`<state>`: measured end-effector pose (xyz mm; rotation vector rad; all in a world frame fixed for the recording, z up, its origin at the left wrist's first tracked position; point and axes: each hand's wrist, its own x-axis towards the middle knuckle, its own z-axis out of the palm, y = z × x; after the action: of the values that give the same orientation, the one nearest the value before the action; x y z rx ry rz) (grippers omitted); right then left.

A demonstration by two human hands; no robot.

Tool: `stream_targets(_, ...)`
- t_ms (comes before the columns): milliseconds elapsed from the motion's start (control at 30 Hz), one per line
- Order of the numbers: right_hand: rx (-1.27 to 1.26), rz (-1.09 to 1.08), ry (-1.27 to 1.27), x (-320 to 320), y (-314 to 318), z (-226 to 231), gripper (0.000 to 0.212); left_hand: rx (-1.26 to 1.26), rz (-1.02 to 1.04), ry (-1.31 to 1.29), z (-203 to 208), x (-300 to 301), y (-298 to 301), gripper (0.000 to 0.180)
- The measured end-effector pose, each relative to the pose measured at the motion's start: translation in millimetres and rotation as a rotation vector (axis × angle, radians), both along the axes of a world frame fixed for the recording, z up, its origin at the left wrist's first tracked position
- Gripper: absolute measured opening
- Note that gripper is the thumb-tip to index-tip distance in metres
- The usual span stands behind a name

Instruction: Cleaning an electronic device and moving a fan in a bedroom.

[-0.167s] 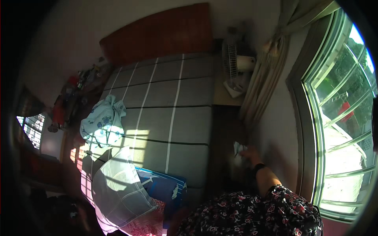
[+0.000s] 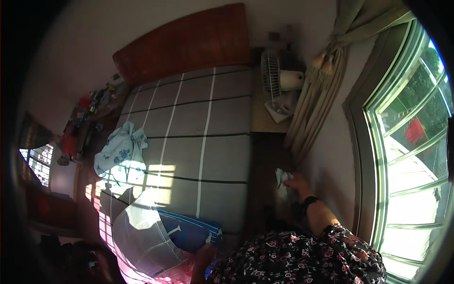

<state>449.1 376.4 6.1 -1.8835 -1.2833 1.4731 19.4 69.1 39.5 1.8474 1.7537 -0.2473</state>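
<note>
A bed (image 2: 198, 128) with a grey sheet crossed by pale stripes fills the middle, its reddish-brown headboard (image 2: 184, 42) against a plain wall (image 2: 71, 52). Sunlight falls in patches on the bed's near corner. At right, a large barred window (image 2: 406, 156) glows bright, a tied-back curtain (image 2: 317, 94) beside it. A small fan (image 2: 279, 78) stands near the curtain.
</note>
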Motion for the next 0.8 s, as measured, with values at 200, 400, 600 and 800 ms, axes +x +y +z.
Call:
stream_targets(200,0.063,0.172,-0.154,6.7,66.1,-13.6,0.064,0.045,0.506,-0.466,-17.1,2.6,36.4,0.025)
stream_targets(400,0.117,0.029,-0.122,16.9,129.7,17.8,0.053,0.016,0.628,-0.673,-35.7,14.8,108.3,0.028)
stream_targets(600,0.214,-0.085,-0.137,15.2,191.6,132.0,0.064,0.075,0.529,-0.459,-17.5,18.0,262.5,0.026)
stream_targets(800,0.551,-0.279,-0.08,16.6,272.3,181.0,0.059,0.288,0.316,-0.82,28.6,63.7,472.4,0.032)
